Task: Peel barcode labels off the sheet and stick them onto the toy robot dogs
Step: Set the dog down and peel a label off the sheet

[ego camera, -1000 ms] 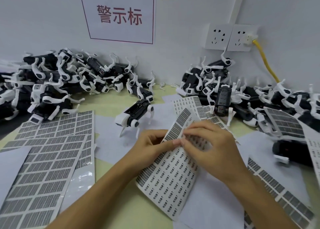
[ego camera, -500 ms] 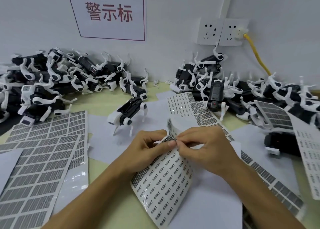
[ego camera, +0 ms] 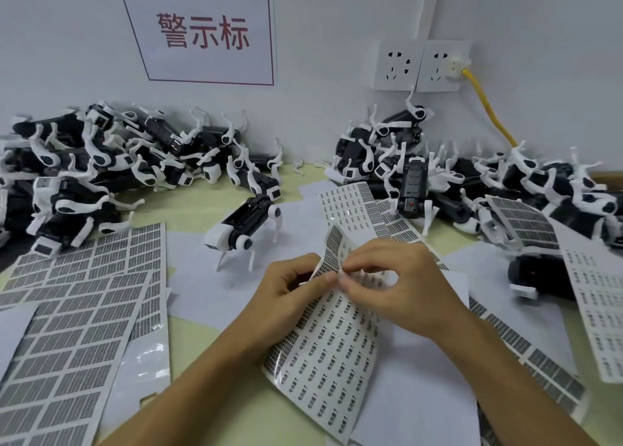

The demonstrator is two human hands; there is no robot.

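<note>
Hands point(ego camera: 347, 287) pinching label sheet point(ego camera: 332, 351)

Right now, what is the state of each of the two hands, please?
Left hand: grips the bent label sheet at its upper edge.
Right hand: fingertips pinch at the same sheet, apparently picking a label.

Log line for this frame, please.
phase: peeling | left hand: holds sheet | right hand: pinches label | dog: standing, unlabelled

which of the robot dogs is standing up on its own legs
The lone toy robot dog in the middle, just beyond the hands, stands upright on its white legs; the others lie jumbled in piles.
</note>
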